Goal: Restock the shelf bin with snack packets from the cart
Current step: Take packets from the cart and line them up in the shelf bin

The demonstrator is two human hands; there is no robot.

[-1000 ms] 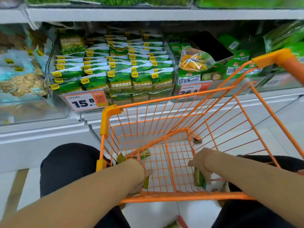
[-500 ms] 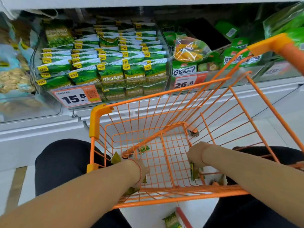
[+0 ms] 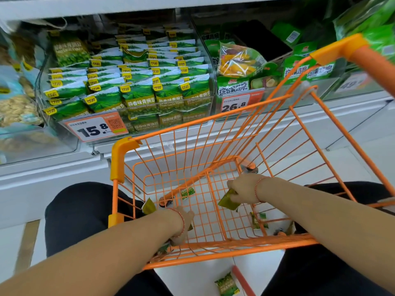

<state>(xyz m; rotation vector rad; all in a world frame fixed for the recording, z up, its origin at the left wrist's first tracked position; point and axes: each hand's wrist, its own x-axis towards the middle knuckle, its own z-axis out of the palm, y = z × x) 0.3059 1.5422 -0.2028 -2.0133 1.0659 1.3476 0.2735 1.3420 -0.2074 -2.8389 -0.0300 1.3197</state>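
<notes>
Both hands reach down into the orange cart (image 3: pixel 119 159) in front of the shelf bin (image 3: pixel 210 82).

The right hand (image 3: pixel 243 189) pinches a green packet (image 3: pixel 228 199) just above the cart floor. The left hand (image 3: pixel 181 223) reaches low at the cart's near left corner, curled, with packets (image 3: pixel 163 249) beneath it; whether it grips one I cannot tell. A loose packet (image 3: pixel 187 192) lies on the cart floor, another (image 3: pixel 227 285) under the cart. The bin, tagged 15.8 (image 3: pixel 96 129), is packed with green packs.
</notes>
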